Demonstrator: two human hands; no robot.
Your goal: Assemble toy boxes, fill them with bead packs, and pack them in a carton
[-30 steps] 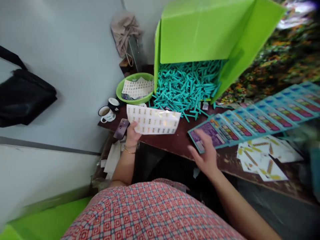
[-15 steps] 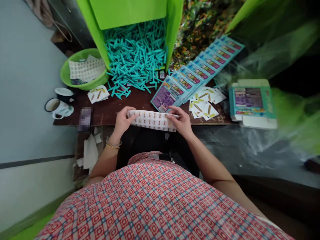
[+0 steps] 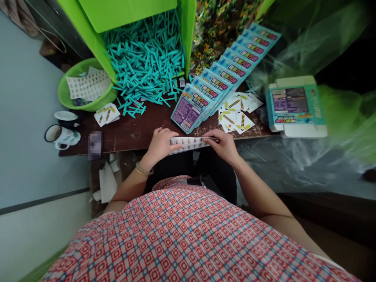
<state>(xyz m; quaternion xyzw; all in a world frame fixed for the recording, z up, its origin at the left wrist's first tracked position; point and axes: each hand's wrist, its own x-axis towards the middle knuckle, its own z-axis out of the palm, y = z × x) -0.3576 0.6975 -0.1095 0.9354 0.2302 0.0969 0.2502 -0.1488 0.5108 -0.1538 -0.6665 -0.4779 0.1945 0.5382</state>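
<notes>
A white sheet of small printed stickers point(image 3: 189, 143) is stretched between my two hands at the table's front edge, over my lap. My left hand point(image 3: 161, 145) grips its left end, thumb on the near face. At the other end, my right hand point(image 3: 223, 145) pinches the sheet's upper edge between thumb and fingers. Just beyond the sheet, a fanned row of blue and purple printed packets point(image 3: 188, 111) runs away to the back right. White cards with pickaxe pictures point(image 3: 236, 119) lie beside the packets.
Turquoise plastic pieces point(image 3: 143, 66) spill from a green bin point(image 3: 189, 35). Left of it stand a green bowl point(image 3: 63, 92) with more sticker sheets, a small pile of cards point(image 3: 106, 114) and an enamel mug point(image 3: 64, 137). An open printed box point(image 3: 293, 105) lies at the right.
The left hand has shifted right along the sheet, closer to the right hand, and less of the sheet shows. The right hand has moved slightly right. The whole view has tilted a little.
</notes>
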